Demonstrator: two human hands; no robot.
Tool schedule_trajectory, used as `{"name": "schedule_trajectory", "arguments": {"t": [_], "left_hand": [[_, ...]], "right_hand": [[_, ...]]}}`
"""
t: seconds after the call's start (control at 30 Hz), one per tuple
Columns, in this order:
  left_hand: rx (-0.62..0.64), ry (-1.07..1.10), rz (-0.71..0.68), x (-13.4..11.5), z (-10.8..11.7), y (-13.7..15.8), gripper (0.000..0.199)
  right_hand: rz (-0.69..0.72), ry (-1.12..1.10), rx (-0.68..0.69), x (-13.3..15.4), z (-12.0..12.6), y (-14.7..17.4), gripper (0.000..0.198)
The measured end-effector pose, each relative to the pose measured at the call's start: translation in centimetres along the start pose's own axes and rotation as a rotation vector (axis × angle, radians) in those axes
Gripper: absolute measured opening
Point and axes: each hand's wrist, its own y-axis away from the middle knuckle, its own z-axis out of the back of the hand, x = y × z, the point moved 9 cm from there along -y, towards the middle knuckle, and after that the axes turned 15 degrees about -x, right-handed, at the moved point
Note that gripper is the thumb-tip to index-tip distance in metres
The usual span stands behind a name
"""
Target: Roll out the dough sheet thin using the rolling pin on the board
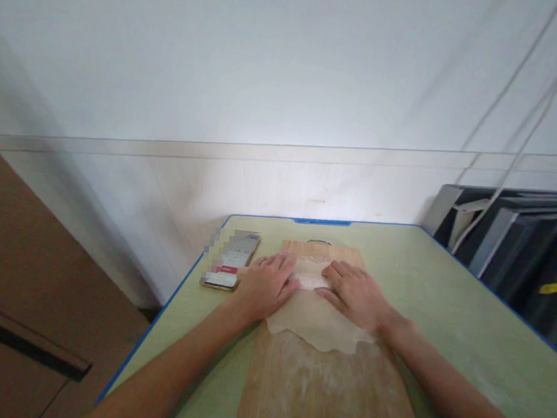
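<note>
A thin, wavy-edged sheet of dough (323, 321) lies on a floured wooden board (318, 388). Across it runs a pale, flour-dusted rolling pin (311, 281), its tip poking out left of my left hand (270, 282). My left hand curls over the pin's left part, thumb pointing inward. My right hand (354, 290) bends over the right part, fingers towards the middle. Both palms cover much of the pin, and its right end is hidden. Some dough shows beyond the pin, on the far side.
Left of the board a phone (231, 260) with a lit screen lies on the pale green, blue-edged table (448, 309). Behind stands a white wall (274, 68). Dark flat panels (530, 251) lean at the right, and a brown cabinet (26, 261) stands at the left.
</note>
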Motion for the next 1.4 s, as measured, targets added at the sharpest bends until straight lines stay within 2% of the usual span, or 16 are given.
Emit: {"name": "schedule_trajectory", "arguments": {"t": [0.07,0.17,0.27,0.33,0.43,0.53,0.63,0.83,1.07,1.2,1.4], "left_hand": [[-0.092,0.015,0.056,1.7,0.9,-0.4,0.042],[-0.320,0.062,0.221,6.1,3.1,-0.9,0.039],[-0.524,0.186,0.436,11.3,4.9,-0.2,0.037],[-0.601,0.265,0.510,13.6,5.4,1.1,0.035],[-0.624,0.277,0.536,15.1,5.3,3.6,0.033],[-0.670,0.282,0.608,15.7,5.2,6.6,0.032],[-0.645,0.279,0.638,15.8,4.6,7.9,0.032],[-0.613,0.319,0.604,15.5,4.0,7.5,0.032],[-0.673,0.317,0.419,12.5,4.9,6.9,0.029],[-0.682,0.300,0.275,9.9,5.5,6.3,0.030],[-0.507,0.273,0.028,6.1,5.0,5.3,0.049]], "right_hand": [[0.019,0.003,0.028,0.0,-0.1,0.0,0.028],[0.004,0.040,0.070,-0.6,-0.3,0.1,0.024],[-0.087,0.095,0.047,-2.7,0.1,0.2,0.023],[-0.187,0.135,0.022,-4.8,0.5,0.4,0.024],[-0.336,0.187,0.019,-7.6,0.4,1.0,0.027],[-0.434,0.194,0.031,-9.2,-0.1,1.6,0.029],[-0.478,0.189,0.042,-9.6,-0.4,1.8,0.029],[-0.459,0.206,0.057,-9.1,-0.2,1.6,0.032],[-0.445,0.176,0.047,-9.2,-0.4,1.6,0.032],[-0.340,0.159,0.000,-7.8,0.9,1.1,0.035],[-0.058,0.093,-0.006,-3.2,1.2,0.6,0.041]]}}
